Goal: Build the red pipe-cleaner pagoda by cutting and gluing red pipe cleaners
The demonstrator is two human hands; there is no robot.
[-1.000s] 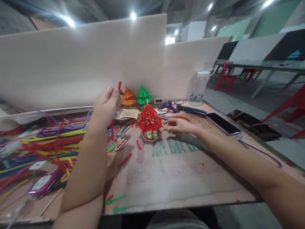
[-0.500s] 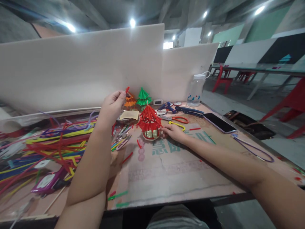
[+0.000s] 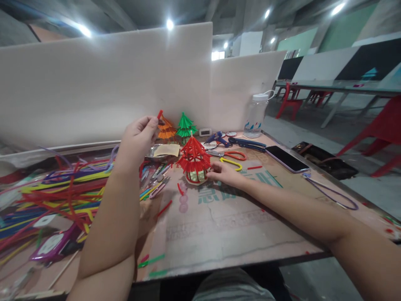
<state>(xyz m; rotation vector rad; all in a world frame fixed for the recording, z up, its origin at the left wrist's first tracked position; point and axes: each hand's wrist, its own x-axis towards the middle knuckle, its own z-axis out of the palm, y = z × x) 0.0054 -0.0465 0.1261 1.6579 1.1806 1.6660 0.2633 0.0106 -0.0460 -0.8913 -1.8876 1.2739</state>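
Note:
My left hand (image 3: 140,136) is raised over the left side of the table, thumb and fingers pinched on a short red pipe cleaner piece (image 3: 160,114) that sticks up from the fingertips. A small red pagoda model (image 3: 194,158) stands upright on the table, with a tiered, fringed roof, a thin tip and a pale base. At its lower right side, my right hand (image 3: 224,174) grips the base with curled fingers; the fingertips are partly hidden. Short red scraps (image 3: 181,189) lie in front of the model.
Loose colourful pipe cleaners (image 3: 62,192) cover the left. Behind stand an orange model (image 3: 166,128) and a green model (image 3: 186,125). Rightward lie a glue gun (image 3: 217,137), orange-handled scissors (image 3: 234,156), blue pliers (image 3: 247,144) and a phone (image 3: 286,159); a water bottle (image 3: 254,115) stands behind them.
The whole view has shifted slightly. My left hand has moved a little left, away from the red model, still pinching the red piece. My right hand stays at the model's base.

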